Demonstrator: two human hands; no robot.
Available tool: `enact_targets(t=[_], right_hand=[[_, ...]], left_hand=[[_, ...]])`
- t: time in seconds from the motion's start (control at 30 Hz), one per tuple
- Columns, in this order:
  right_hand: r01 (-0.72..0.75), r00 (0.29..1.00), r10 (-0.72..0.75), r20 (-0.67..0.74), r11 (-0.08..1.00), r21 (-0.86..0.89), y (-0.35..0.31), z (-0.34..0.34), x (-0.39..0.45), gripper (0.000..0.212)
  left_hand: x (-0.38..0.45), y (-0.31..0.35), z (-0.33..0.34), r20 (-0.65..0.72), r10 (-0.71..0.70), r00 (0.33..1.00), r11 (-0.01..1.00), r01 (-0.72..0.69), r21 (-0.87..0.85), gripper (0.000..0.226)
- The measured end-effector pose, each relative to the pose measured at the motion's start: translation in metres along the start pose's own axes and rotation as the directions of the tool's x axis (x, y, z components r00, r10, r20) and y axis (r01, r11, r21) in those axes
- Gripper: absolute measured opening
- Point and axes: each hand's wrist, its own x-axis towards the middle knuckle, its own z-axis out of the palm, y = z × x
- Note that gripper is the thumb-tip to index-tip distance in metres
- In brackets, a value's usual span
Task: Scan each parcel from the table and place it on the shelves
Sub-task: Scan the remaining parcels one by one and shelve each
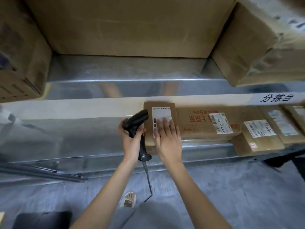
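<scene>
Pressing flat on the white shipping label [161,120] of a small brown cardboard parcel [160,128], the right hand [168,138] lies with fingers straight and spread, gripping nothing. Just beside it, the left hand [131,139] is clamped round the handle of a black corded handheld barcode scanner [137,126], whose head is at the label's left edge, near its barcode. The parcel sits on a shiny metal shelf [66,138], touching the left end of a row of flat brown cardboard parcels [231,124] that runs off to the right. Judging from this, several parcels look shelved already and this one is being scanned or pushed into its place; how many wait on the table cannot be told, since no table is in view. Larger plain cardboard boxes [128,25] fill the tier above. A white strip [279,98] on the shelf edge carries handwritten characters reading 分拣台. The next parcel bears red printed characters, upside down and too blurred to read; the label print is too small to read.
</scene>
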Motion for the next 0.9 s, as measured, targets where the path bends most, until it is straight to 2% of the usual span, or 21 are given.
enact_targets(t=[0.1, 0.33, 0.47, 0.57, 0.73, 0.9], right_hand=[[0.017, 1.0, -0.017, -0.007, 1.0, -0.002, 0.001, -0.003, 0.001, 0.055], [0.051, 0.996, -0.051, 0.069, 0.999, 0.004, 0.011, 0.002, 0.004, 0.049], [0.049, 0.982, -0.043, 0.185, 0.998, -0.031, 0.014, -0.002, 0.007, 0.057], [0.026, 0.979, -0.026, 0.201, 1.0, 0.002, 0.004, -0.015, 0.001, 0.066], [0.269, 0.94, -0.28, 0.197, 0.96, 0.08, -0.064, -0.027, -0.029, 0.068], [0.478, 0.819, -0.52, 0.243, 0.853, 0.211, -0.171, -0.019, -0.083, 0.066]], left_hand=[[-0.005, -0.006, 0.004, -0.066, 0.035, 0.997, 0.999, -0.033, 0.032, 0.052], [-0.028, -0.019, -0.008, -0.218, 0.09, 0.972, 0.996, -0.086, 0.03, 0.054], [-0.05, -0.012, -0.037, -0.279, 0.111, 0.954, 0.992, -0.125, -0.034, 0.051], [-0.066, 0.003, -0.066, -0.344, 0.147, 0.927, 0.983, -0.175, -0.051, 0.051], [-0.095, 0.027, -0.125, -0.46, 0.246, 0.853, 0.96, -0.282, -0.01, 0.051], [-0.138, 0.042, -0.215, -0.57, 0.288, 0.77, 0.948, -0.315, 0.053, 0.053]])
